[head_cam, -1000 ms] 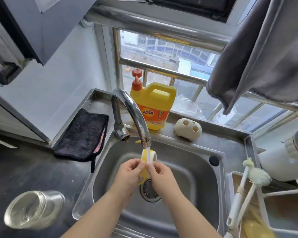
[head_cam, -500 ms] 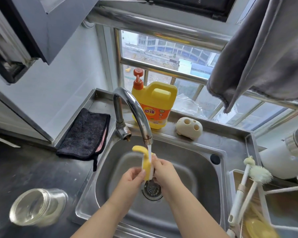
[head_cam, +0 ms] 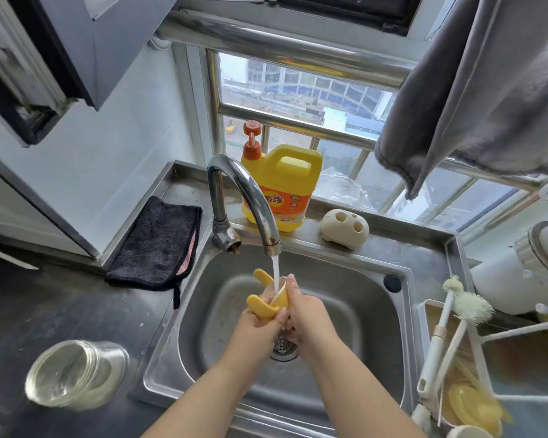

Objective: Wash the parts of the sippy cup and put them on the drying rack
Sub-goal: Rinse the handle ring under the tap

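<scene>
Steel sink (head_cam: 355, 279) fills the view, its tap (head_cam: 250, 197) running; drying rack (head_cam: 500, 339) stands just right. Over the drain, both hands grasp the yellow handled cup part (head_cam: 264, 306): left hand (head_cam: 257, 327) underneath, right hand (head_cam: 307, 317) pinching its rim. Since a second ago it has turned, so the stream now runs inside; rinsing likely continues, with racking still to come

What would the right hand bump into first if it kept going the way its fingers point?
Probably the curved chrome tap: the right hand, gripping the yellow handled sippy-cup part, points up toward the spout. Depth is unclear.
</scene>
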